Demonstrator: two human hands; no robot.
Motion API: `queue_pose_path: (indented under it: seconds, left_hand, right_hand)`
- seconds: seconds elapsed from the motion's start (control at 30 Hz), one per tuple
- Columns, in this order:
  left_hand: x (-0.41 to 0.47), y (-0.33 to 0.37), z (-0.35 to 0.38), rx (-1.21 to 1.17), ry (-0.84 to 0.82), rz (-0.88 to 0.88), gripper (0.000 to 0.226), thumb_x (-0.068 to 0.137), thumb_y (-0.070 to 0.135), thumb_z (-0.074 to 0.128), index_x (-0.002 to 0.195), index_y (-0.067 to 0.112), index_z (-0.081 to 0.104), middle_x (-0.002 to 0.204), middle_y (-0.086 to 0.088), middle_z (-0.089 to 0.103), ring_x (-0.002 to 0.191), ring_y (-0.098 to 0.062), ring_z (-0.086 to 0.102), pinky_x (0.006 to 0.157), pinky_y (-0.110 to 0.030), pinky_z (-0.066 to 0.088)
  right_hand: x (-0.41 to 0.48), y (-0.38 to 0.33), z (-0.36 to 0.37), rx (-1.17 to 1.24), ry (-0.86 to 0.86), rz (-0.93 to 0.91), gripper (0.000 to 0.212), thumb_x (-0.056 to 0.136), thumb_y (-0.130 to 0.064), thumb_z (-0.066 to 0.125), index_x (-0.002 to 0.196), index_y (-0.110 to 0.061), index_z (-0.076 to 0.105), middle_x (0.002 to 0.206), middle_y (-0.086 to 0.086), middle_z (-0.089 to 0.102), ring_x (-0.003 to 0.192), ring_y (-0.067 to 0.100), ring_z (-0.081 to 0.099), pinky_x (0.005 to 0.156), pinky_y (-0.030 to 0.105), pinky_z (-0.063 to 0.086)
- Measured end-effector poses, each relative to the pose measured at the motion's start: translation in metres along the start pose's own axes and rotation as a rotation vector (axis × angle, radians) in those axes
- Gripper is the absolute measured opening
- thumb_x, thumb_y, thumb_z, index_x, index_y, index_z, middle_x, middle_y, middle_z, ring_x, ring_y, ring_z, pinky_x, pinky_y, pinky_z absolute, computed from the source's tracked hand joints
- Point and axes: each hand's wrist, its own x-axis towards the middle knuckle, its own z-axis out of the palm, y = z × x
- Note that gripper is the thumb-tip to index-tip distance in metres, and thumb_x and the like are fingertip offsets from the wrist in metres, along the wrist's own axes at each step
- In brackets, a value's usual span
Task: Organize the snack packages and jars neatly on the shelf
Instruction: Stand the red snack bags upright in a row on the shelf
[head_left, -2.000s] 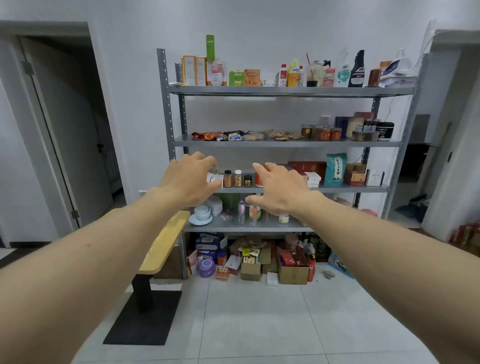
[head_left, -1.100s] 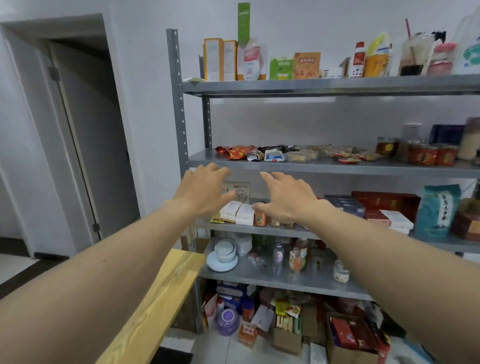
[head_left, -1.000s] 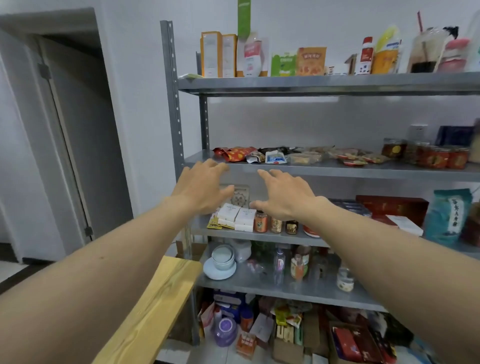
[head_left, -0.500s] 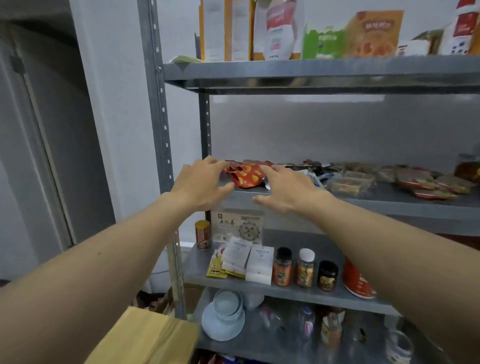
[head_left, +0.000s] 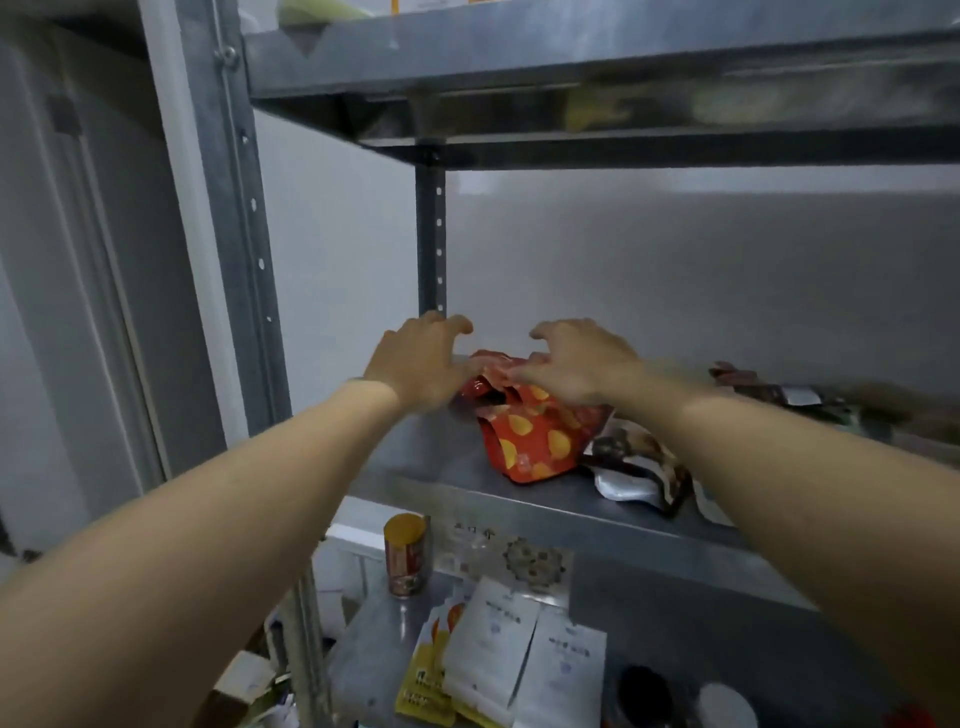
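Fingers (head_left: 449, 326) of our left hand (head_left: 418, 364) and right hand (head_left: 582, 361) arched loosely apart, gripping nothing, over the far end of the red snack package (head_left: 535, 441), with our thumbs at its crumpled top. The package lay on the metal shelf (head_left: 457, 478) near its left end, and a dark packet (head_left: 641, 460) lay just beside it.

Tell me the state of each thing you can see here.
red snack bag, lying crumpled on the shelf.
left hand, fingers arched over it, thumb at its top.
right hand, likewise.
dark pouch, lying beside the bag.
yellow-lidded jar, upright, closed.
white sachets, lying flat.
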Motion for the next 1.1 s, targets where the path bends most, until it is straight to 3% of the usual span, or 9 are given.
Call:
queue_pose_path:
  seconds: [0.17,0.33,0.43,0.57,0.63,0.73,0.83,0.97,1.1]
  left_hand:
    - [0.058,-0.018,0.037,-0.112,-0.073,-0.049,0.054,0.089,0.049,0.054,0.135,0.022,0.048,0.134,-0.011,0.051,0.119,-0.03,0.051,0.098,-0.045,0.045]
    - [0.098,-0.032,0.068,-0.171,-0.183,-0.088,0.053,0.088,0.049,0.053,0.134,0.023,0.049,0.138,-0.011,0.051,0.124,-0.031,0.048,0.102,-0.042,0.042]
    - [0.111,-0.033,0.078,-0.176,-0.276,-0.084,0.052,0.091,0.049,0.05,0.135,0.022,0.051,0.142,-0.008,0.05,0.129,-0.029,0.045,0.103,-0.036,0.037]
    - [0.122,-0.033,0.082,-0.24,-0.397,-0.193,0.062,0.085,0.048,0.062,0.14,0.023,0.045,0.141,-0.008,0.048,0.123,-0.03,0.049,0.098,-0.036,0.043]
    - [0.125,-0.035,0.082,-0.374,-0.455,-0.292,0.071,0.082,0.044,0.069,0.143,0.021,0.041,0.142,-0.008,0.045,0.121,-0.031,0.05,0.092,-0.037,0.047]
    - [0.128,-0.038,0.083,-0.498,-0.498,-0.331,0.076,0.078,0.039,0.075,0.143,0.022,0.041,0.144,-0.007,0.043,0.123,-0.029,0.047,0.096,-0.037,0.046]
    - [0.128,-0.04,0.085,-0.606,-0.502,-0.355,0.075,0.075,0.035,0.079,0.141,0.023,0.044,0.138,-0.006,0.045,0.112,-0.025,0.047,0.085,-0.035,0.046]
    - [0.124,-0.044,0.09,-0.751,-0.429,-0.355,0.072,0.072,0.029,0.083,0.135,0.023,0.05,0.119,-0.002,0.047,0.104,-0.022,0.05,0.075,-0.029,0.048]
    - [0.12,-0.052,0.096,-0.892,-0.376,-0.355,0.073,0.069,0.018,0.085,0.132,0.018,0.05,0.124,-0.008,0.055,0.109,-0.028,0.056,0.092,-0.037,0.052]
  right_hand:
    - [0.06,0.005,0.027,0.049,-0.14,0.001,0.069,0.085,-0.065,0.051,0.139,-0.022,0.046,0.136,0.006,0.054,0.12,0.028,0.053,0.097,0.04,0.046]
    - [0.097,0.01,0.048,0.061,-0.275,0.023,0.044,0.081,-0.055,0.062,0.11,-0.021,0.062,0.106,0.004,0.066,0.091,0.022,0.061,0.08,0.034,0.051]
    - [0.108,0.014,0.055,0.025,-0.35,0.039,0.055,0.08,-0.06,0.062,0.118,-0.02,0.063,0.113,0.005,0.066,0.099,0.025,0.061,0.091,0.038,0.05]
    - [0.109,0.019,0.055,0.053,-0.387,0.09,0.066,0.075,-0.068,0.062,0.121,-0.02,0.063,0.118,0.003,0.063,0.103,0.024,0.06,0.094,0.039,0.05]
    - [0.109,0.021,0.053,0.032,-0.384,0.093,0.07,0.07,-0.073,0.061,0.116,-0.021,0.065,0.117,0.001,0.062,0.103,0.024,0.06,0.093,0.04,0.05]
    - [0.108,0.024,0.049,0.002,-0.388,0.123,0.07,0.066,-0.077,0.062,0.105,-0.02,0.067,0.107,0.002,0.065,0.095,0.023,0.062,0.09,0.04,0.052]
    - [0.104,0.026,0.042,-0.027,-0.415,0.165,0.077,0.059,-0.081,0.059,0.101,-0.018,0.071,0.102,0.005,0.069,0.091,0.023,0.065,0.089,0.04,0.054]
    - [0.101,0.028,0.04,0.027,-0.369,0.191,0.06,0.068,-0.069,0.065,0.101,-0.019,0.07,0.098,0.002,0.071,0.091,0.021,0.066,0.088,0.039,0.055]
    - [0.1,0.028,0.042,0.205,-0.237,0.227,0.059,0.081,-0.052,0.069,0.125,-0.013,0.058,0.117,0.003,0.063,0.108,0.023,0.059,0.094,0.036,0.05]
